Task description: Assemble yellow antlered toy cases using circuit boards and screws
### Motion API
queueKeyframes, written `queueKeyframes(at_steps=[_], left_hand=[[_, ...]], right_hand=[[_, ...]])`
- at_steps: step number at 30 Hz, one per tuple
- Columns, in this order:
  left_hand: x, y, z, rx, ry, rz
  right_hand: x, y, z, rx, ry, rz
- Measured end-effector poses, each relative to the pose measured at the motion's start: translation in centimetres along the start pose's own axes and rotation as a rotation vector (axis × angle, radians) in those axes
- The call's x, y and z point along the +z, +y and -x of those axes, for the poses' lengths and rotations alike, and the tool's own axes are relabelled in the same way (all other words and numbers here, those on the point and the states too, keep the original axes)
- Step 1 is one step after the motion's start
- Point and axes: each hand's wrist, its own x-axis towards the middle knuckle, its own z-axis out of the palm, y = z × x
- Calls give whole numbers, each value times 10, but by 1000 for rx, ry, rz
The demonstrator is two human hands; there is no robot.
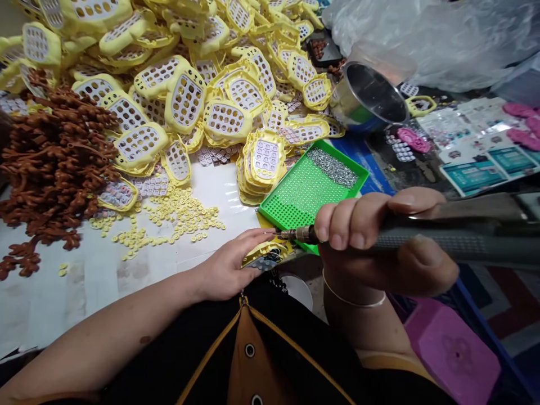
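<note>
My right hand [371,236] is wrapped round the grey grip of an electric screwdriver [442,239], held level with its bit [291,233] pointing left. My left hand [234,264] rests fingers down on a yellow toy casing [265,257] at the table's near edge, pinning it. The bit's tip is just above that casing, beside my left fingertips. Behind it lies a green screw tray [304,194] with several small silver screws [333,167] heaped at its far end.
A big heap of yellow casings [185,95] fills the back. A pile of brown plastic parts [50,163] lies left, loose small yellow buttons [177,216] in the middle. A steel pot [367,98], plastic bags, printed cards [476,169] and pink parts [523,126] lie right.
</note>
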Motion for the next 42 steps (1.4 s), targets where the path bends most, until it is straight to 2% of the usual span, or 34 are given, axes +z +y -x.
queueKeyframes(at_steps=[6,14,23,31,35,39,42], left_hand=[[2,10,0,-33,-50,-145],[-1,23,-2,-162,-178,-353],[-3,27,-4,-183,-165,-377],[-4,24,-3,-140,-149,-374],[-3,26,-4,-174,-165,-393],[-2,27,-5,-202,-190,-413],[-1,26,-6,-208,-197,-429]], right_hand=[[4,0,1,21,-36,15],[5,0,-1,-5,-142,18],[-3,0,-2,75,-291,88],[-8,-4,-1,61,-291,71],[-8,-4,-2,92,-271,59],[-3,-2,-2,93,-313,48],[4,-1,0,68,-250,78]])
